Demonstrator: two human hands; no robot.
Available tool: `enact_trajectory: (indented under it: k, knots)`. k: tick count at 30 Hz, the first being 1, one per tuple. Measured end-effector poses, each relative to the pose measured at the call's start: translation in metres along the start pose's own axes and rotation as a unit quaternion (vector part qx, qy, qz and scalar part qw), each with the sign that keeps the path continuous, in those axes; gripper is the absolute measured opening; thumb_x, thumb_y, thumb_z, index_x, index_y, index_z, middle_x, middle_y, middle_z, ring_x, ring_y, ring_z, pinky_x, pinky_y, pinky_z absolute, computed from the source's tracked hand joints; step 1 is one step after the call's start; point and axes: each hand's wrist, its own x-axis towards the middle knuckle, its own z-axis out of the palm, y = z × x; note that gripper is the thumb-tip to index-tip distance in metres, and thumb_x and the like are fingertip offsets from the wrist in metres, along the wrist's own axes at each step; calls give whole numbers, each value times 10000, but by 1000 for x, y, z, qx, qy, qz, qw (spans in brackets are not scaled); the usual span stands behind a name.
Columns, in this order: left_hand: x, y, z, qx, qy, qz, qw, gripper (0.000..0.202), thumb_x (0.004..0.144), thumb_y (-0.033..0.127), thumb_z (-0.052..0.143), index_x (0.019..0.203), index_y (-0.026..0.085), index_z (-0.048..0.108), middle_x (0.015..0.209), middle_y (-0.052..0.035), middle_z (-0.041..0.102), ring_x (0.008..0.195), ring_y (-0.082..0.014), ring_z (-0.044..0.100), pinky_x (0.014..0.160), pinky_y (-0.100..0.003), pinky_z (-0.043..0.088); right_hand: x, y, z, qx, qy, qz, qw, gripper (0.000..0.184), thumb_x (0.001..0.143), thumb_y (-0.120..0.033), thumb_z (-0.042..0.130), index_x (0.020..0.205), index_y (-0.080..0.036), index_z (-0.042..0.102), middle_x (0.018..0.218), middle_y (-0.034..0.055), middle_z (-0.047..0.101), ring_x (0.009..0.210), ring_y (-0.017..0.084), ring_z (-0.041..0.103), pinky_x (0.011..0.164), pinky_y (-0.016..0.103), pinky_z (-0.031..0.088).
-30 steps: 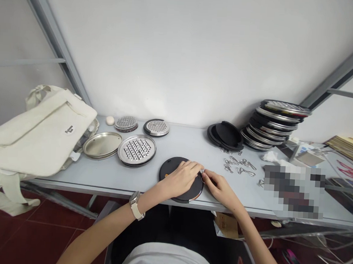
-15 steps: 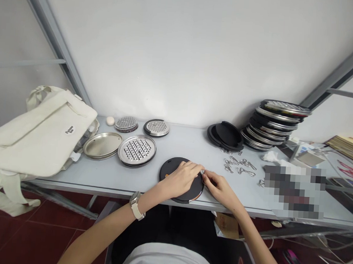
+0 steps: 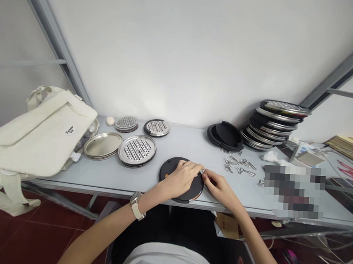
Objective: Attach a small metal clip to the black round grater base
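black disc (image 3: 168, 169): lies flat at the near edge of the grey table (image 3: 102, 175), with an orange sliver showing at its lower right rim
left hand (image 3: 182, 178): rests on top of the disc, fingers curled and gripping its right rim
right hand (image 3: 221, 187): just right of the disc, fingertips pinched shut on a small metal clip (image 3: 203, 173) at the rim, which is mostly hidden
loose clips (image 3: 238, 165): scattered on the table just beyond the right hand
perforated plate (image 3: 137, 149): left of the disc, apart
stack of discs (image 3: 274, 124): far right, by the wall
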Motion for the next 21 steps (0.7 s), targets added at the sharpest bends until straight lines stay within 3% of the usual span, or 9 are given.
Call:
enact_trajectory:
  k: [21]
  knots:
    - [-1, 1, 5, 18, 17, -17, 1000, 336, 922, 26, 331, 1190, 187, 454, 1109, -61, 591, 1062, -189, 520, 938, -341, 342, -1, 1, 1, 7, 0, -2, 1000, 326, 980, -379, 364, 703, -210, 398, 640, -41, 418, 605, 135, 423, 590, 249, 349]
